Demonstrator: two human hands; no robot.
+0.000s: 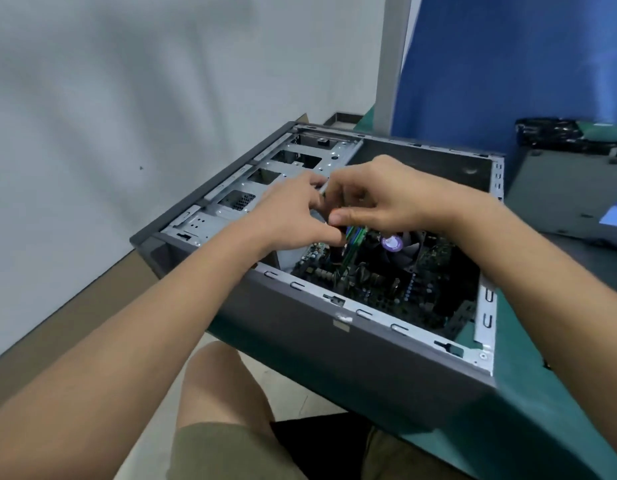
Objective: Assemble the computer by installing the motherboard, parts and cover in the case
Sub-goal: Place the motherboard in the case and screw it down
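Head view: left hand (293,216) and right hand (386,199) together pinch the green memory stick (356,234) over the motherboard (386,292); the case (334,341) lies open.

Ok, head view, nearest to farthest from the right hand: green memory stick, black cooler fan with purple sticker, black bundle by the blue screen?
1. green memory stick, at the thumb tip of the right hand.
2. black cooler fan with purple sticker, just below the palm.
3. black bundle, far back right, outside the case.

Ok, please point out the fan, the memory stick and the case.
fan (391,243): head view, purple sticker on hub
memory stick (359,234): head view, green upper edge
case (334,358): head view, near outer wall
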